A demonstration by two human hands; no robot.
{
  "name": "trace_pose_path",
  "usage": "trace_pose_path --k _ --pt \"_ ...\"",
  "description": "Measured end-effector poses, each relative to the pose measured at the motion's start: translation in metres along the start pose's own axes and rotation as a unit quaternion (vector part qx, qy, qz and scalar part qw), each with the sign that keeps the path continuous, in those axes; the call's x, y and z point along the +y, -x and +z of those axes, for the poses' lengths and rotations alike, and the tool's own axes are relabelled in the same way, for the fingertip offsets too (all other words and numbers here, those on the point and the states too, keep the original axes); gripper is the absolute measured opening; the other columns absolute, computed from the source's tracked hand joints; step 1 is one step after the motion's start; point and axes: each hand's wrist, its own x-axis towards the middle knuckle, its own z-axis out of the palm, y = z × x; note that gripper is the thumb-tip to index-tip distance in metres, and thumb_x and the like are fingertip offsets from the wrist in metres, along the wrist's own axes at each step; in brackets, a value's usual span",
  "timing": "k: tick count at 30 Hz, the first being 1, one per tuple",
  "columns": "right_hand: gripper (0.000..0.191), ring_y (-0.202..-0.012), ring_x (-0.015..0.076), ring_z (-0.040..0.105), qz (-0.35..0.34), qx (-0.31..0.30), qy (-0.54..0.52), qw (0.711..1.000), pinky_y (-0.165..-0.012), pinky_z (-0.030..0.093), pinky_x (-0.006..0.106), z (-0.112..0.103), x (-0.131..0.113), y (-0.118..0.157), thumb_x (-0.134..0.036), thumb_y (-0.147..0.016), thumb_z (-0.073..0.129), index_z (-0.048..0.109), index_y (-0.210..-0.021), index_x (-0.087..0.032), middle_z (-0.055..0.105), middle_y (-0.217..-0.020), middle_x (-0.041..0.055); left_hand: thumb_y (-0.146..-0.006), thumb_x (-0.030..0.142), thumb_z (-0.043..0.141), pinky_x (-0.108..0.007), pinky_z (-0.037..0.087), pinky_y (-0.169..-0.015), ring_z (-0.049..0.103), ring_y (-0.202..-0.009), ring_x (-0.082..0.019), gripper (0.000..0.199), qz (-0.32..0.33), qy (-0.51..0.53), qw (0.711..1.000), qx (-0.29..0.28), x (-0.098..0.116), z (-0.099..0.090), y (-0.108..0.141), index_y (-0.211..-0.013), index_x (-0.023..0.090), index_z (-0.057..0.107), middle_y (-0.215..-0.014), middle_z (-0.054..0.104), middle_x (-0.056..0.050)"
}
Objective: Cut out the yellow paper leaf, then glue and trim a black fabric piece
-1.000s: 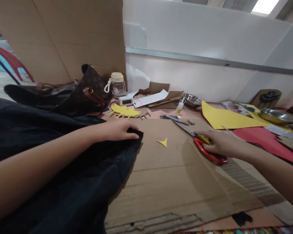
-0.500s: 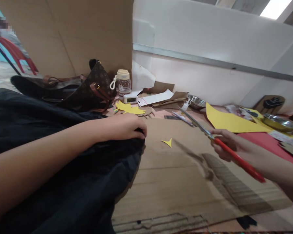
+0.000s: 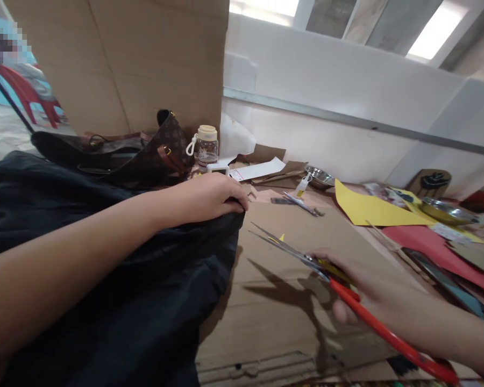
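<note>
My left hand is closed on the edge of a black cloth, which drapes over the left side of the cardboard sheet. In my right hand is a pair of scissors with red handles. Their blades are slightly parted and point left toward the cloth's edge, apart from it. Partly behind the blades, a small yellow scrap lies on the cardboard. The right fingers are partly hidden by the handles.
A brown handbag and a lidded bottle stand at the back left. Farther right are a glue bottle, a metal bowl, yellow sheet and red sheet. A cardboard panel rises behind the bag.
My right hand has brought the scissors down and left, and their blades now show parted. My left hand still grips the cloth's edge. The whole view has shifted slightly.
</note>
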Motion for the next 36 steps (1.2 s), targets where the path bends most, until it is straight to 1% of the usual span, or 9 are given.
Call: trace_pose_path --k 7,11,15,19,22,24,27,31,36 --pt "0.079 -0.066 0.0242 0.074 0.085 -0.115 -0.152 0.978 -0.052 0.050 0.030 0.005 -0.054 -0.022 -0.030 -0.080 0.071 0.045 -0.155 -0.033 0.083 -0.085 0.0021 -0.093 0.020 0.070 -0.032 0.051 -0.089 0.074 -0.089 -0.021 0.015 0.033 -0.025 0.999 0.025 0.002 -0.006 0.002 -0.091 0.027 0.084 -0.093 0.084 0.003" --pt "0.083 -0.077 0.0236 0.076 0.067 -0.110 -0.203 0.971 -0.060 0.052 0.028 0.009 -0.061 -0.029 -0.030 -0.079 0.071 0.037 -0.155 -0.024 0.082 -0.086 0.0024 -0.092 0.020 0.068 -0.028 0.051 -0.081 0.074 -0.083 -0.017 0.015 0.030 0.050 0.998 0.002 0.002 -0.011 0.005 -0.092 0.025 0.082 -0.092 0.083 0.004" --pt "0.073 -0.080 0.0249 0.073 0.058 -0.106 -0.171 0.978 -0.062 0.052 0.029 0.006 -0.064 -0.025 -0.031 -0.077 0.071 0.049 -0.146 -0.025 0.080 -0.088 0.0027 -0.096 0.040 0.064 -0.029 0.051 -0.079 0.072 -0.086 -0.019 0.026 0.012 0.094 0.995 0.008 -0.005 -0.016 0.009 -0.097 0.020 0.081 -0.097 0.081 -0.003" --pt "0.058 -0.090 0.0269 0.071 0.036 -0.070 -0.147 0.986 -0.078 0.056 0.035 0.003 -0.049 -0.020 -0.041 -0.078 0.075 0.060 -0.132 -0.024 0.076 -0.097 0.0051 -0.097 0.049 0.058 -0.030 0.050 -0.078 0.072 -0.089 -0.022 0.038 -0.042 0.088 0.994 0.042 -0.015 -0.019 0.007 -0.104 0.018 0.079 -0.100 0.081 -0.005" --pt "0.044 -0.073 0.0221 0.064 -0.017 0.045 -0.207 0.977 -0.067 0.054 0.033 0.000 -0.042 -0.028 -0.056 -0.086 0.071 0.060 -0.114 -0.023 0.066 -0.082 0.0022 -0.093 0.049 0.059 -0.031 0.047 -0.073 0.072 -0.083 -0.023 0.038 -0.104 0.067 0.991 0.058 -0.017 -0.020 0.004 -0.100 0.018 0.080 -0.091 0.080 -0.005" --pt "0.046 -0.062 0.0193 0.059 -0.063 0.124 -0.253 0.957 -0.060 0.051 0.033 -0.004 -0.052 -0.041 -0.062 -0.086 0.072 0.057 -0.106 -0.024 0.060 -0.072 -0.0009 -0.092 0.049 0.061 -0.031 0.047 -0.072 0.071 -0.082 -0.024 0.036 -0.115 0.061 0.989 0.066 -0.013 -0.020 0.002 -0.099 0.019 0.080 -0.089 0.081 -0.004" --pt "0.044 -0.064 0.0190 0.061 -0.106 0.135 -0.345 0.923 -0.060 0.052 0.032 -0.006 -0.086 -0.064 -0.058 -0.084 0.078 0.056 -0.103 -0.025 0.064 -0.080 0.0014 -0.092 0.046 0.061 -0.032 0.048 -0.074 0.072 -0.083 -0.024 0.033 -0.097 0.055 0.989 0.094 -0.003 -0.021 0.000 -0.097 0.020 0.081 -0.091 0.082 -0.004" --pt "0.034 -0.079 0.0190 0.065 -0.122 0.103 -0.494 0.855 -0.066 0.052 0.029 0.011 -0.130 -0.096 -0.032 -0.078 0.085 0.059 -0.097 -0.024 0.067 -0.089 0.0012 -0.091 0.039 0.062 -0.033 0.050 -0.077 0.073 -0.082 -0.023 0.027 -0.092 0.050 0.985 0.136 0.008 -0.022 0.000 -0.093 0.020 0.082 -0.092 0.083 -0.004" --pt "0.028 -0.067 0.0162 0.058 -0.177 0.116 -0.586 0.782 -0.066 0.054 0.033 0.032 -0.148 -0.132 -0.029 -0.075 0.071 0.055 -0.097 -0.024 0.059 -0.080 -0.0033 -0.091 0.043 0.062 -0.035 0.053 -0.082 0.073 -0.084 -0.023 0.031 -0.120 0.032 0.977 0.175 0.008 -0.030 0.001 -0.091 0.018 0.081 -0.091 0.081 -0.007"
